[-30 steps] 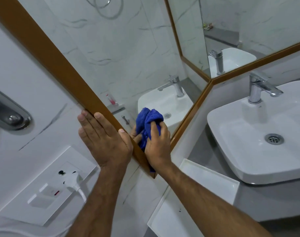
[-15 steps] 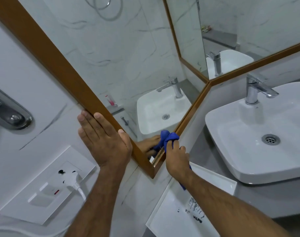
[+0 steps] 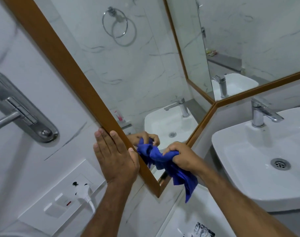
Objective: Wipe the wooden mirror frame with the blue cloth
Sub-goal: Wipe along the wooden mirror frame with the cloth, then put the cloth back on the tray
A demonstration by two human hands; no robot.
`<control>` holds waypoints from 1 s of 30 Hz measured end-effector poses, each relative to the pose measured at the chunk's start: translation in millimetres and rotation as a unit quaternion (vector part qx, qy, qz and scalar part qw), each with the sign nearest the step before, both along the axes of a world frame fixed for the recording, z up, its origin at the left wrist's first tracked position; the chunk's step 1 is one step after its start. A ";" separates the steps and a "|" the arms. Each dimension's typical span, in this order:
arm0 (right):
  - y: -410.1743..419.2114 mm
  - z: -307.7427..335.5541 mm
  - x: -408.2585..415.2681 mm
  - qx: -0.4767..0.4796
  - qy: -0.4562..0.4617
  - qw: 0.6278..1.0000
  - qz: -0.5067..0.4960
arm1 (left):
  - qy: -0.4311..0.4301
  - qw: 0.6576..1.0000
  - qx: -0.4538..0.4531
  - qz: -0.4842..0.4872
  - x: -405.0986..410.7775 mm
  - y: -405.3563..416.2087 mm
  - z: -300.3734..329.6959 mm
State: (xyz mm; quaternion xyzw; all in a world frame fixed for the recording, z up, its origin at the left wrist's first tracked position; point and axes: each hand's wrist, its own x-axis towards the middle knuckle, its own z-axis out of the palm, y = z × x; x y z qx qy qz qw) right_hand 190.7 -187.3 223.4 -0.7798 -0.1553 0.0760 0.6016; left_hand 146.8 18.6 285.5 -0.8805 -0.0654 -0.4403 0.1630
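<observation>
White marble-look wall tiles with grey veining are seen throughout. A white basin with a chrome tap is mounted at the right. A white switch plate with a plug is fixed below a chrome handle.

White sink with chrome tap at right | white socket plate with plug lower left | chrome handle on left wall
</observation>
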 end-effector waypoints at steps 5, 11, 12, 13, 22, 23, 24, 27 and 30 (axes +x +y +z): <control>41.5 -38.2 -5.6 0.010 -0.106 0.989 -0.106 | 0.006 1.000 0.011 -0.001 -1.1 -0.2 -0.3; 56.2 -94.4 -11.2 -0.189 -0.171 0.961 -0.106 | 0.020 1.000 0.015 0.010 3.4 2.6 2.1; 55.7 -96.3 -11.9 -0.211 -0.171 0.957 -0.098 | 0.024 1.000 0.010 0.011 3.8 2.5 2.9; 55.4 -94.8 -11.5 -0.226 -0.174 0.954 -0.094 | 0.028 1.000 -0.001 0.012 3.7 1.2 3.8; 13.8 -104.6 -35.3 -0.398 -0.068 0.914 -0.030 | 0.248 0.962 -0.097 -0.054 -88.1 -23.5 -117.7; 6.3 -114.3 -40.1 -0.407 -0.059 0.911 -0.031 | 0.290 0.950 -0.101 -0.057 -100.3 -25.4 -135.8; -0.3 -124.6 -46.7 -0.411 -0.055 0.909 -0.033 | 0.333 0.935 -0.108 -0.058 -111.8 -28.4 -153.5; -9.0 -155.8 -65.5 -0.430 -0.058 0.900 -0.025 | 0.419 0.897 -0.128 -0.056 -135.0 -35.0 -193.0; -6.4 -189.1 -83.9 -0.472 -0.067 0.879 0.022 | 0.444 0.885 -0.133 -0.048 -151.0 -38.7 -230.7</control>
